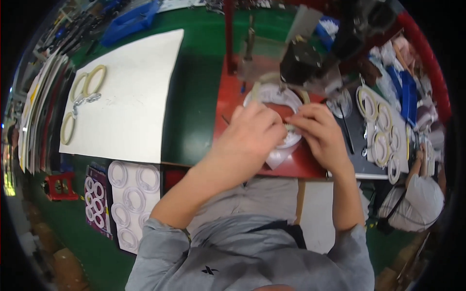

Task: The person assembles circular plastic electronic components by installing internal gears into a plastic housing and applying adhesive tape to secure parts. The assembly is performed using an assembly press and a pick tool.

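Observation:
A white ring-shaped part (280,93) lies on a red work board (307,167), below a bench machine (302,60). My left hand (255,130) is closed at the ring's near left side, its fingertips curled over the rim. From the right, my right hand (318,130) reaches in with thumb and fingers pinched at the ring's near right side. Whatever sits between those right fingertips is too small to make out. Both hands meet near the ring's front edge and partly cover it. A cream band shows along the ring's far edge.
On the left, a white sheet (131,106) bears several cream rings (95,80). More rings (383,116) lie on a board at right, beside a dark thin tool (347,128). A tray of white rings (135,199) stands lower left. Another person (412,203) sits far right.

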Tool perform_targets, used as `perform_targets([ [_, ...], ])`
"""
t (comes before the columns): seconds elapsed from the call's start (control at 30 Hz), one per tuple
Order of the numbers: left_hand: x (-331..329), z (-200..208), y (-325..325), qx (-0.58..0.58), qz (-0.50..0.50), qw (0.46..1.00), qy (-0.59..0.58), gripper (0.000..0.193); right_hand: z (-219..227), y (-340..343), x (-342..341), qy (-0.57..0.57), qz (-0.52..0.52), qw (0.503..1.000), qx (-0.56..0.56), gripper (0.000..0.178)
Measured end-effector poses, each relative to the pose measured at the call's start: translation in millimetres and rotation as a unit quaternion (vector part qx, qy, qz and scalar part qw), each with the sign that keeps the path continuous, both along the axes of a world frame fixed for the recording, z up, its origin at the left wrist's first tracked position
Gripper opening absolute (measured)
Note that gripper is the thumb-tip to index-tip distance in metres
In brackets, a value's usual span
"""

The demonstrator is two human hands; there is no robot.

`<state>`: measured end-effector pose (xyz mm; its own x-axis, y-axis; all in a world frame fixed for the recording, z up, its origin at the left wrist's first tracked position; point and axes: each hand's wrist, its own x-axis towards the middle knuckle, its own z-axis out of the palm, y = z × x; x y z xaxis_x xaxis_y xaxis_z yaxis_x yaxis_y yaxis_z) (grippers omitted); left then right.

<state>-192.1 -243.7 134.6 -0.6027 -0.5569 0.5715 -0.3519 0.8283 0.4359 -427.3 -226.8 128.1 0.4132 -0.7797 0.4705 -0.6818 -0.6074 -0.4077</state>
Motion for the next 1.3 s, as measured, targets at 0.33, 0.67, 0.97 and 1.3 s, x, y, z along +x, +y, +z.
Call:
perform_targets([
  [0.33, 17, 6, -14, 0.045, -0.023, 0.998, -0.025, 0.013, -11, 9, 22, -0.031, -0.080, 0.995, -0.050, 0.020],
  [0.67, 26, 2, -18, 0.099, -0.046, 0.993, -0.047, 0.010, -11, 13, 30, -0.057, -0.082, 0.994, -0.044, 0.020],
  [0.97, 29, -1, -18, 0.106, -0.048, 0.993, -0.023, 0.012, -5, 12, 30, -0.057, -0.069, 0.996, -0.026, 0.020],
  [1.3, 32, -3, 16, -0.003, 0.045, 0.992, -0.115, 0.020, -4, 12, 27, -0.025, -0.064, 0.998, -0.016, 0.022],
])
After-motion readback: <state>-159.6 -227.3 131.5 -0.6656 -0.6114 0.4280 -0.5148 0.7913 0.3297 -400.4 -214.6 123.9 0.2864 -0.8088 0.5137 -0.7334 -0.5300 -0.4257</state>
